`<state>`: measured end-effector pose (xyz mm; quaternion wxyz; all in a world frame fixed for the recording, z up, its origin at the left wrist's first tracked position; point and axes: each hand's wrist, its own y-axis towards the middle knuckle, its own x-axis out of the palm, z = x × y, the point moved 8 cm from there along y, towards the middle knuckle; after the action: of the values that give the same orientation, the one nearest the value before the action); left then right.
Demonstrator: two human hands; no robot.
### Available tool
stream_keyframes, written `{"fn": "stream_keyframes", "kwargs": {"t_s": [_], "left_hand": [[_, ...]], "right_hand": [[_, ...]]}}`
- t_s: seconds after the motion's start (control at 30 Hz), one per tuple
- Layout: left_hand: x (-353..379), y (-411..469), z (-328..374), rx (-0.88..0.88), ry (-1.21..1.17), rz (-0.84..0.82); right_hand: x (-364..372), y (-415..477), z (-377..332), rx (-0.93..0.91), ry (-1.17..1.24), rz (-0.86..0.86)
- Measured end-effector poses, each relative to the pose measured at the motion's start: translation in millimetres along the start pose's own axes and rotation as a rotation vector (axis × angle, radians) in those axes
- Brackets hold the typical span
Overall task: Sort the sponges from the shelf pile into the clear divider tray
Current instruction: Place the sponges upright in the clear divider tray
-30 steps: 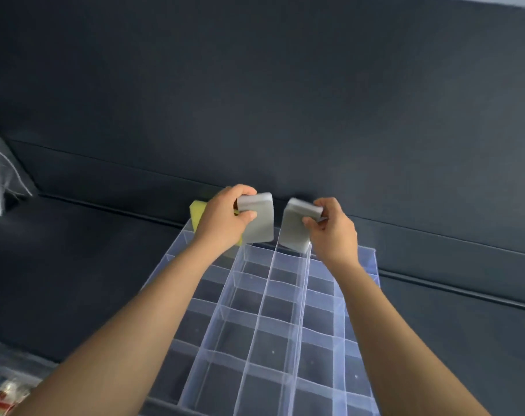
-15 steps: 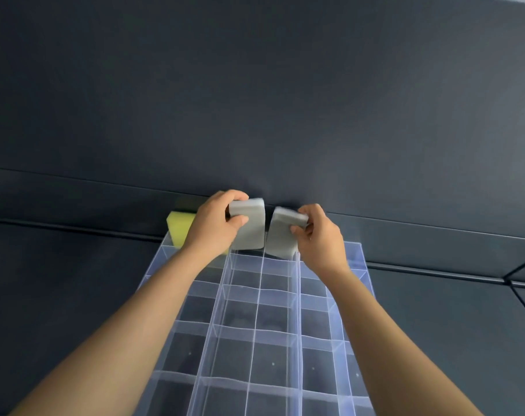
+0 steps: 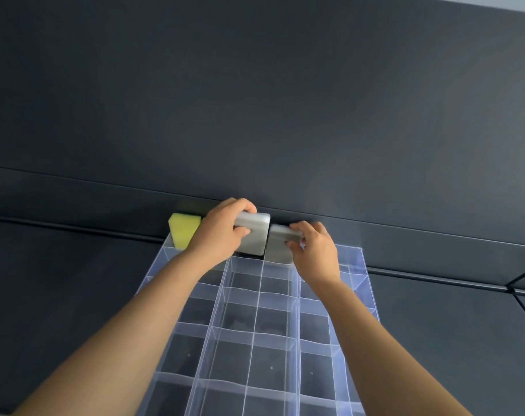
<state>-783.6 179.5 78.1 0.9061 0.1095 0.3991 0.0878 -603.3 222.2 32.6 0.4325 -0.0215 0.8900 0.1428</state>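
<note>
The clear divider tray (image 3: 256, 322) runs from the bottom of the head view up to the dark back wall. My left hand (image 3: 217, 235) grips a grey sponge (image 3: 253, 234) standing on edge in a far-row compartment. Right beside it, my right hand (image 3: 314, 250) pinches a second grey sponge (image 3: 279, 244), also on edge and lowered into the neighbouring far-row compartment. The two grey sponges stand nearly touching. A yellow sponge (image 3: 183, 231) stands upright in the far left corner compartment, partly hidden by my left wrist.
A dark padded wall (image 3: 255, 115) rises directly behind the tray's far end. Dark flat surface lies to the left (image 3: 60, 280) and right (image 3: 450, 325) of the tray. The nearer tray compartments hold nothing.
Both hands have moved forward and down, sinking the two grey sponges into adjacent far-row compartments and bringing them closer together. The camera view has shifted up and right.
</note>
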Motion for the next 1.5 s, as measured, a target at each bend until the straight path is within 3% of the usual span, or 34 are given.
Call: {"fn": "stream_keyframes", "kwargs": {"t_s": [0.2,0.4,0.73,0.97,1.5], "left_hand": [[24,-2,-14,-0.009,0.123,-0.025],[26,-4,-4,0.157,0.361,0.137],[27,-12,5,0.202,0.441,0.119],[42,-25,48,0.312,0.457,0.092],[186,-70,206,0.520,0.551,-0.158]], "right_hand": [[-13,-4,-8,-0.097,-0.123,0.097],[-21,-14,-21,-0.286,-0.195,0.248],[-19,-20,-26,-0.296,-0.255,0.219],[-43,-47,8,-0.184,-0.344,0.179],[-185,-173,166,0.176,-0.569,0.126]]}}
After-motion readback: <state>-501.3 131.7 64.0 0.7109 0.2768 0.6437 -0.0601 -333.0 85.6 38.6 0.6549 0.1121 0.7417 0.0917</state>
